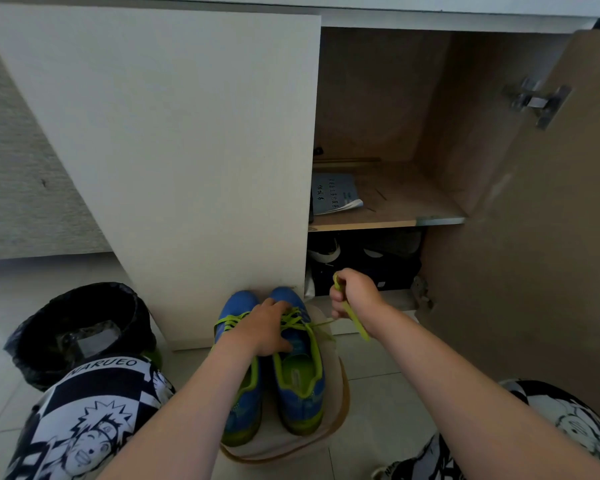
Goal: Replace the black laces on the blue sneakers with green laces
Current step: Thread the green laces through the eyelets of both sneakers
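Two blue sneakers with green soles stand side by side on a low round stool (340,386), toes toward the cabinet. The left sneaker (238,407) and the right sneaker (300,382) both carry green laces. My left hand (267,327) lies on the lacing of the right sneaker, its fingers over the crossed green laces (298,320). My right hand (355,294) is raised to the right of the shoes and grips a green lace end (355,322), which runs taut from the right sneaker. No black laces are in view.
A white cabinet door (174,150) stands shut right behind the shoes. The right door (534,202) hangs open, showing a shelf with a booklet (335,194) and dark shoes (364,258) below. A black-lined bin (84,330) sits at left. My knees frame the stool.
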Tool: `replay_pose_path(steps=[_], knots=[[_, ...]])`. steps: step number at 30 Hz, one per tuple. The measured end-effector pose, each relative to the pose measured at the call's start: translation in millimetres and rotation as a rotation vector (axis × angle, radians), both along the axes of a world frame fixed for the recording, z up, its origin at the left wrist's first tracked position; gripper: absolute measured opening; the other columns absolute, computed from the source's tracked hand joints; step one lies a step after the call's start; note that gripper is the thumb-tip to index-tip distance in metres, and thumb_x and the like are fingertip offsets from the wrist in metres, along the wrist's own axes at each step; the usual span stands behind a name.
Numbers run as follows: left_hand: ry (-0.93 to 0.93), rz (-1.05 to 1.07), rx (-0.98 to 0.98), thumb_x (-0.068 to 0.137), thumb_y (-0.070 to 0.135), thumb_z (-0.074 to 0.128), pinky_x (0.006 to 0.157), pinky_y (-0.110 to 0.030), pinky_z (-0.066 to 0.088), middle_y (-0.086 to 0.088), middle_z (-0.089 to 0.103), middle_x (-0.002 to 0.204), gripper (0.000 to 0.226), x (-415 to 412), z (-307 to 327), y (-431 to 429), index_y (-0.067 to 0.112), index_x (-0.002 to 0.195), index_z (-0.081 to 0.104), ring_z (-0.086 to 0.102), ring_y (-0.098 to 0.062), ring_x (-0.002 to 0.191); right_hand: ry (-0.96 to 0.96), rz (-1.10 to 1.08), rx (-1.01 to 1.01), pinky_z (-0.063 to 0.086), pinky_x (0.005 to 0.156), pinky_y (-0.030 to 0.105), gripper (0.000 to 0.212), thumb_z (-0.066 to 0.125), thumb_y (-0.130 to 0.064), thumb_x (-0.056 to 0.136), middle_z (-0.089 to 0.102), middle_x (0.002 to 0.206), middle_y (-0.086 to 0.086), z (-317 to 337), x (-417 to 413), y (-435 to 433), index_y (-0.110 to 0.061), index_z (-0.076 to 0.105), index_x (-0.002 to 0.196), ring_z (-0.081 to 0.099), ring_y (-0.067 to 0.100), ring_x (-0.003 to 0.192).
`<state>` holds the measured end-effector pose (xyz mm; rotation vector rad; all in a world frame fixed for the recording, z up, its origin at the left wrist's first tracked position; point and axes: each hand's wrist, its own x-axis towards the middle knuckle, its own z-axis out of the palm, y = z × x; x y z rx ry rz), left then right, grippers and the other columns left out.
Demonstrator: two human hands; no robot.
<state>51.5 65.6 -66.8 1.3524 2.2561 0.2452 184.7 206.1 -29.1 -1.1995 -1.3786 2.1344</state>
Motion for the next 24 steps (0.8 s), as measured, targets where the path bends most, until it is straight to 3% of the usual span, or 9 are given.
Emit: replay_pose_path(steps=[2, 4, 5, 8, 12, 15, 19, 22, 24], knots=[[-0.014, 0.007, 0.005, 0.075, 0.037, 0.08, 0.107, -0.04, 0.039, -0.001, 0.036, 0.143, 0.092, -1, 0, 0, 0.026, 0.15, 0.028, 0.037, -0.025, 0.133, -0.184, 0.049, 0.215, 0.029, 0.052, 0.032, 0.018, 0.043, -0.02, 0.099, 0.037, 0.061, 0.002, -3, 1, 2, -0.017, 0.039, 0.081, 0.029, 0.016, 0.049], [-0.022, 0.008, 0.006, 0.075, 0.037, 0.081, 0.107, -0.04, 0.04, 0.0, 0.035, 0.144, 0.092, -1, 0, 0, 0.027, 0.15, 0.028, 0.037, -0.025, 0.133, -0.375, 0.145, 0.486, 0.037, 0.054, 0.031, 0.005, 0.051, -0.02, 0.096, 0.048, 0.076, 0.002, -9, 4, 3, -0.018, 0.046, 0.095, 0.043, 0.017, 0.058], [-0.025, 0.009, 0.006, 0.075, 0.037, 0.081, 0.107, -0.04, 0.04, 0.0, 0.035, 0.144, 0.092, -1, 0, 0, 0.027, 0.15, 0.028, 0.038, -0.025, 0.133, -0.444, 0.218, 0.557, 0.041, 0.055, 0.029, 0.013, 0.054, -0.02, 0.096, 0.052, 0.086, 0.002, -13, 5, 2, -0.02, 0.047, 0.106, 0.049, 0.018, 0.065], [-0.022, 0.004, 0.016, 0.075, 0.037, 0.081, 0.107, -0.041, 0.04, 0.001, 0.037, 0.145, 0.092, -1, -1, 1, 0.028, 0.149, 0.029, 0.04, -0.026, 0.132, -0.556, 0.422, 0.626, 0.043, 0.061, 0.026, 0.032, 0.057, -0.02, 0.094, 0.058, 0.102, 0.005, -23, 4, -3, -0.017, 0.053, 0.125, 0.057, 0.02, 0.081], [-0.024, -0.016, 0.014, 0.075, 0.036, 0.081, 0.109, -0.042, 0.04, 0.0, 0.038, 0.146, 0.091, -2, -1, 1, 0.031, 0.15, 0.029, 0.04, -0.026, 0.133, -0.703, 0.626, 0.662, 0.044, 0.053, 0.03, 0.021, 0.052, -0.014, 0.092, 0.059, 0.076, 0.013, -29, 8, -4, -0.002, 0.069, 0.092, 0.054, 0.023, 0.058], [-0.035, -0.033, 0.011, 0.075, 0.04, 0.08, 0.108, -0.043, 0.04, 0.001, 0.041, 0.144, 0.088, -4, -2, 2, 0.033, 0.148, 0.031, 0.041, -0.026, 0.133, -0.852, 0.714, 0.708, 0.058, 0.058, 0.034, 0.027, 0.048, -0.013, 0.095, 0.069, 0.099, 0.017, -31, 12, -4, -0.006, 0.07, 0.109, 0.071, 0.031, 0.079], [-0.052, -0.05, -0.029, 0.082, 0.037, 0.069, 0.104, -0.045, 0.044, 0.001, 0.044, 0.141, 0.072, -11, 3, 7, 0.034, 0.145, 0.034, 0.044, -0.025, 0.127, -0.813, 0.779, 0.901, 0.058, 0.078, 0.034, 0.045, 0.05, -0.02, 0.1, 0.057, 0.139, 0.007, -33, 9, -6, -0.032, 0.051, 0.143, 0.065, 0.028, 0.106], [-0.056, -0.038, -0.02, 0.087, 0.023, 0.058, 0.105, -0.043, 0.042, -0.003, 0.045, 0.139, 0.062, -11, 7, 12, 0.03, 0.145, 0.039, 0.042, -0.025, 0.129, -0.779, 0.824, 0.894, 0.057, 0.08, 0.035, 0.039, 0.052, -0.026, 0.098, 0.064, 0.128, 0.005, -35, 2, -8, -0.035, 0.058, 0.135, 0.066, 0.027, 0.098], [-0.017, -0.02, 0.039, 0.089, 0.02, 0.056, 0.106, -0.043, 0.041, -0.005, 0.047, 0.137, 0.056, -10, 7, 14, 0.027, 0.143, 0.043, 0.041, -0.026, 0.13, -0.833, 0.858, 0.962, 0.053, 0.077, 0.031, 0.021, 0.055, -0.026, 0.095, 0.068, 0.109, 0.004, -39, -4, -7, -0.028, 0.068, 0.11, 0.065, 0.027, 0.094]])
